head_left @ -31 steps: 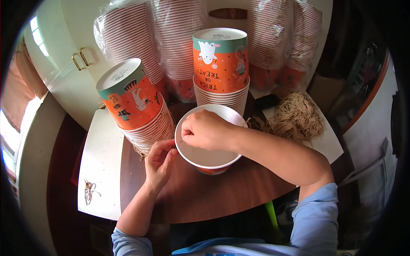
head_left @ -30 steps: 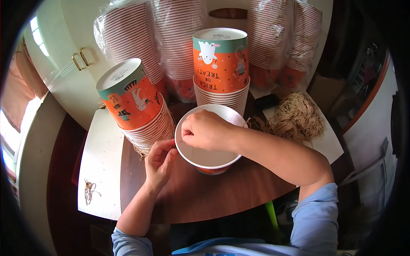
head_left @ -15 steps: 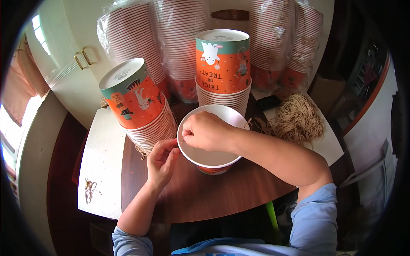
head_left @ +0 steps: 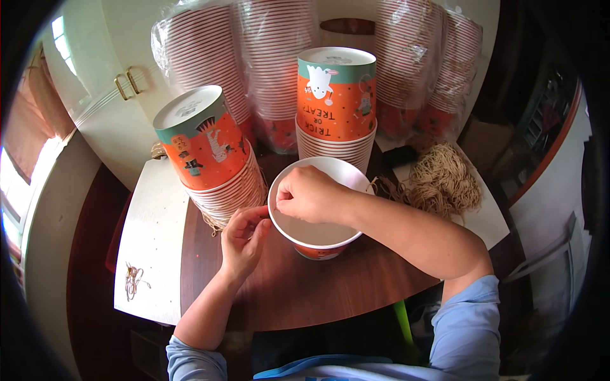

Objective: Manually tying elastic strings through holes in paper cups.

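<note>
A paper bucket with a white inside and an orange printed outside stands upright on the brown table, mouth up. My right hand reaches into its mouth, fingers pinched together against the inner left wall; what they grip, if anything, is hidden. At the outer left side of the rim is my left hand. Its forefinger touches the bucket's wall, while the thumb stands a little apart from it and the other fingers curl loosely. A short piece of tan cord shows at the bucket's right rim.
Behind stand two upside-down stacks of orange buckets, a left stack and a middle stack. Plastic-wrapped stacks line the back. A heap of tan cord lies right, a small cord bundle on the white left tabletop.
The whole view has shifted slightly. My right hand stays inside the bucket with its fingers at the left wall, and my left hand keeps its place outside the rim.
</note>
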Tool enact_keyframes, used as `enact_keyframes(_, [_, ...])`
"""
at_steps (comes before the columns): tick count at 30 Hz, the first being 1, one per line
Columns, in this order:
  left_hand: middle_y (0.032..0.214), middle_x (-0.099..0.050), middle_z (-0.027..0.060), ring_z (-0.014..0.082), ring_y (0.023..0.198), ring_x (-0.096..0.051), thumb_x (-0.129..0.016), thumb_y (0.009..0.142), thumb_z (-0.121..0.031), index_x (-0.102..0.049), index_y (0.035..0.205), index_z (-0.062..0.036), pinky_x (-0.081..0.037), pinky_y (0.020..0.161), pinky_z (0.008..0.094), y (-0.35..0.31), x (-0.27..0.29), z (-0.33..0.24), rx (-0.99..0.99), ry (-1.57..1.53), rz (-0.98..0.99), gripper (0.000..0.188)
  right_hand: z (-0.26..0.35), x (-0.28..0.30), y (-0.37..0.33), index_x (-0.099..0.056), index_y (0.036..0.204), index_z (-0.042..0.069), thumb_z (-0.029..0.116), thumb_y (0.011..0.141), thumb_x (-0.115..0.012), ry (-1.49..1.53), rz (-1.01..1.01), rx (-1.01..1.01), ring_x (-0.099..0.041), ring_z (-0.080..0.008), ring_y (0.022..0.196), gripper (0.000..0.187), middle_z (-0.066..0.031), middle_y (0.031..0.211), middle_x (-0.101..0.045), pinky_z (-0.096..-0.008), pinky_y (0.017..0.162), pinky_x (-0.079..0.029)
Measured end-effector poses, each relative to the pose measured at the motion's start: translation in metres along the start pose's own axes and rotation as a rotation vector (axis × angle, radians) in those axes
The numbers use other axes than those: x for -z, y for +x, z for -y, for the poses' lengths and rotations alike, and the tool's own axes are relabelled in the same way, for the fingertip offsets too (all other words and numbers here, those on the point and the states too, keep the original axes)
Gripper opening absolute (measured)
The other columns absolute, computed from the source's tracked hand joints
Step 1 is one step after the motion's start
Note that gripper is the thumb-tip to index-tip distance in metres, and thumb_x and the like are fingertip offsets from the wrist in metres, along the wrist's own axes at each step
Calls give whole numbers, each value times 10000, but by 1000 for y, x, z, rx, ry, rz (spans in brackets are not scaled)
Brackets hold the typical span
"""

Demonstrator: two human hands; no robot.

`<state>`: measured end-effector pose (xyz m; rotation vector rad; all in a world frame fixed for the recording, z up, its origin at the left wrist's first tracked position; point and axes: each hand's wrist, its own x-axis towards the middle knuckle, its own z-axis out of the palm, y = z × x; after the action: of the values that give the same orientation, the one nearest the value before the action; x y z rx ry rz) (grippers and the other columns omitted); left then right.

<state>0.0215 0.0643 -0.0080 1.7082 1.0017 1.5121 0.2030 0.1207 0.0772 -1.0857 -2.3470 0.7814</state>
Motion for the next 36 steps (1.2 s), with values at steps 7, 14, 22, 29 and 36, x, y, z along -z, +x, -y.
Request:
enact_keyframes(7, [934, -608, 67, 98, 793, -583, -621, 862, -13, -640, 1034, 30, -470, 691, 219, 3, 0, -2, 36, -10, -35, 179, 2, -2, 1, -664, 735, 17, 118, 759, -618, 7, 43, -16, -622, -171, 607, 114, -103, 644, -645, -321, 587, -484])
enact_keyframes(14, [786, -663, 116, 158, 662, -639, -663, 799, -31, -669, 907, 8, -497, 586, 259, 10, -1, -15, -95, 408, -37, 114, 5, -3, 0, -688, 775, 28, 120, 775, -619, -18, 38, -3, -627, -181, 613, 116, -116, 644, -645, -335, 596, -485])
enact_keyframes(22, [827, -622, 41, 100, 745, -570, -617, 826, -29, -608, 838, 8, -458, 688, 218, 7, 27, -34, 255, -138, 299, 40, 39, 13, -36, -608, 1081, -46, 454, 745, -722, -67, 229, -122, -646, -217, 831, 612, -135, 870, -666, -319, 748, -500])
enact_keyframes(29, [983, -599, 91, 142, 895, -554, -579, 826, -5, -609, 792, -4, -454, 786, 279, 1, 43, -35, 80, -368, 456, 45, 40, 9, -62, -649, 851, 36, 206, 743, -698, -342, 33, 98, -638, -244, 718, 207, -95, 780, -624, -357, 643, -498])
enact_keyframes(36, [1086, -597, 125, 157, 959, -561, -551, 864, -11, -602, 853, -11, -459, 841, 311, -9, 34, -37, 0, -511, 428, 53, 36, -33, -71, -543, 805, 55, 60, 750, -641, -516, -432, 422, -584, -238, 673, 113, -74, 712, -511, -352, 598, -480])
